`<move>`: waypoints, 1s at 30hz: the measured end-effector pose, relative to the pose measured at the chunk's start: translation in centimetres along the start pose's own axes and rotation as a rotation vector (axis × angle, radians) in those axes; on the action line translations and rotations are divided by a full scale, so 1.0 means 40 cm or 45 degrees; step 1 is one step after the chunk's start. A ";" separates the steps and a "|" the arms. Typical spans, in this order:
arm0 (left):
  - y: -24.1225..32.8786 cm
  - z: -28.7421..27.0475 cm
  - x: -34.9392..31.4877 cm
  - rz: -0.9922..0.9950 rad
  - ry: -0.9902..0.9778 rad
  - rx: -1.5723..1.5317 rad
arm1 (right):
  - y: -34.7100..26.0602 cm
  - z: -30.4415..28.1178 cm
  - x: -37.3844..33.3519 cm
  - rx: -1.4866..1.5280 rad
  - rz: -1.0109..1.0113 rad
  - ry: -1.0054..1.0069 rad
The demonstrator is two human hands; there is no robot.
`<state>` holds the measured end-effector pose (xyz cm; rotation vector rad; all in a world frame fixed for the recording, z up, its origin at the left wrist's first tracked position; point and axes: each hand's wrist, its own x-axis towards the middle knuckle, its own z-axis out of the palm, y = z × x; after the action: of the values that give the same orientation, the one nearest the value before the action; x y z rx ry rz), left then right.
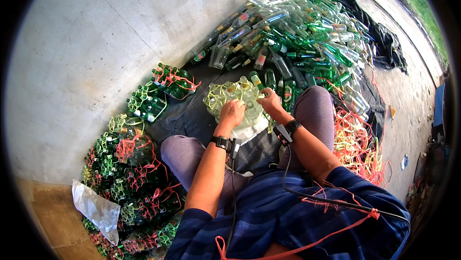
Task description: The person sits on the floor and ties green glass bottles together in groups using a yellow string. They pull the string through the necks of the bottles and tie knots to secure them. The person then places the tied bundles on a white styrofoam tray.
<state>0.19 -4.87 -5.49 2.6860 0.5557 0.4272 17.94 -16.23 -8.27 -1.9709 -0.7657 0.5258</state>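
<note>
The left hand [233,112] curls over the clear bottles [252,112], the right hand [271,102] at their edge; I can't tell whether either grips anything. Loose bottles [307,36] heap up beyond.

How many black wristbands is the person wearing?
2. One wristband is on the wrist of the left hand; the other wristband is on the wrist of the right hand. Neither is hidden.
</note>
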 end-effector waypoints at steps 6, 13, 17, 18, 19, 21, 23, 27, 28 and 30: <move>0.043 -0.039 -0.011 -0.240 0.024 -0.156 | 0.007 0.012 0.035 -0.019 -0.153 -0.159; 0.056 -0.168 -0.057 -0.579 0.362 -0.197 | -0.019 -0.011 0.062 0.093 -0.176 -0.383; 0.025 -0.204 -0.098 -1.008 0.330 -0.001 | 0.024 0.011 0.082 0.124 -0.152 -0.389; 0.012 -0.201 -0.107 -1.107 0.214 -0.039 | 0.033 0.015 0.085 0.119 -0.146 -0.372; -0.002 -0.194 -0.114 -1.202 0.095 -0.077 | 0.043 0.018 0.089 0.114 -0.139 -0.355; -0.056 -0.125 -0.143 -1.254 -0.032 -0.262 | 0.054 0.031 0.100 0.200 -0.110 -0.429; -0.085 -0.064 -0.146 -1.195 -0.002 -0.277 | 0.068 0.032 0.115 0.251 -0.105 -0.447; -0.133 0.012 -0.150 -1.089 0.238 -0.228 | 0.040 0.040 0.081 0.152 -0.156 -0.371; -0.157 0.019 -0.159 -1.127 0.282 -0.338 | 0.017 0.046 0.056 0.092 -0.171 -0.345; -0.156 -0.005 -0.125 -1.191 0.282 -0.528 | 0.002 0.031 0.017 -0.065 -0.229 -0.242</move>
<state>-6.24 -1.61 -8.92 1.7369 1.4844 0.4807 17.67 -15.04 -8.96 -1.8936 -1.0737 0.5953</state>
